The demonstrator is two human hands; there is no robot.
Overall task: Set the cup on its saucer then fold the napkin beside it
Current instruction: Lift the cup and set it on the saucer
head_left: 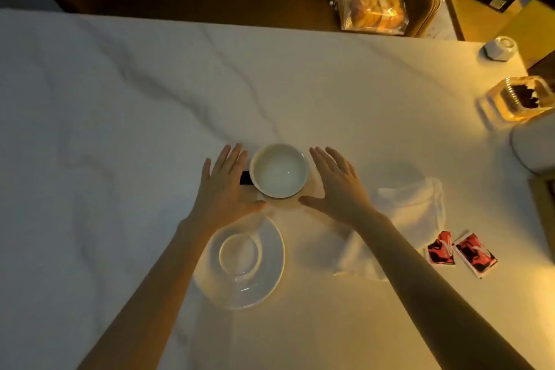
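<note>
A white cup (279, 170) with a dark outside and a dark handle on its left stands upright on the white marble table (150, 99). My left hand (225, 186) hovers open just left of the cup, over the handle. On the cup's right my right hand (336, 186) is spread open, a small gap away. The empty white saucer (240, 261) lies nearer to me, below the cup and partly under my left wrist. A crumpled white napkin (405, 219) lies to the right, partly hidden under my right forearm.
Two red sachets (461, 252) lie right of the napkin. A glass jar (516, 99), a small white pot (500, 48) and a white rounded object (534, 147) stand along the right edge. Plastic bags (375, 3) sit beyond the table's far edge.
</note>
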